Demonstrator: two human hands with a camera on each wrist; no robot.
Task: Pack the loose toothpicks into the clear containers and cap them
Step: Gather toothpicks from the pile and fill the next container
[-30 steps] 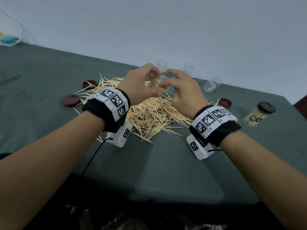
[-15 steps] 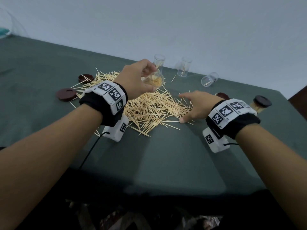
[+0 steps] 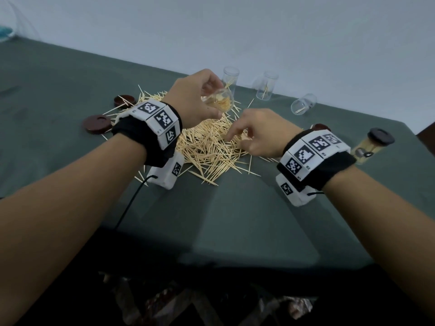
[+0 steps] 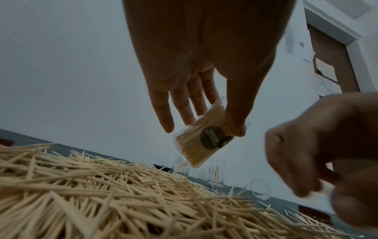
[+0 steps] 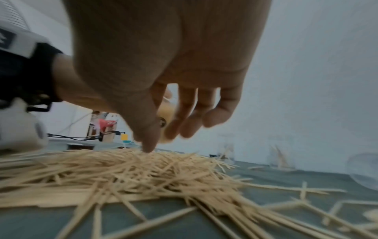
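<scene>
My left hand [image 3: 209,100] grips a clear container [image 3: 220,102] packed with toothpicks and holds it tilted above the far side of the loose toothpick pile [image 3: 211,151]. The left wrist view shows thumb and fingers clamped round this container [image 4: 202,142], which has a dark round label. My right hand [image 3: 237,137] is low over the pile's right side with its fingers half curled. In the right wrist view its thumb tip [image 5: 148,148] touches the pile [image 5: 122,169], and no toothpick shows between the fingers.
Two clear containers [image 3: 231,78] [image 3: 267,87] stand upright at the back, each with a few picks; a third [image 3: 303,104] lies on its side. Brown caps [image 3: 97,124] [image 3: 124,100] [image 3: 320,127] lie around the pile. A capped full container [image 3: 369,147] lies at the right.
My right hand left the container, dropped to the pile's right edge, then moved left into the pile with fingers curling. My left hand kept the container raised.
</scene>
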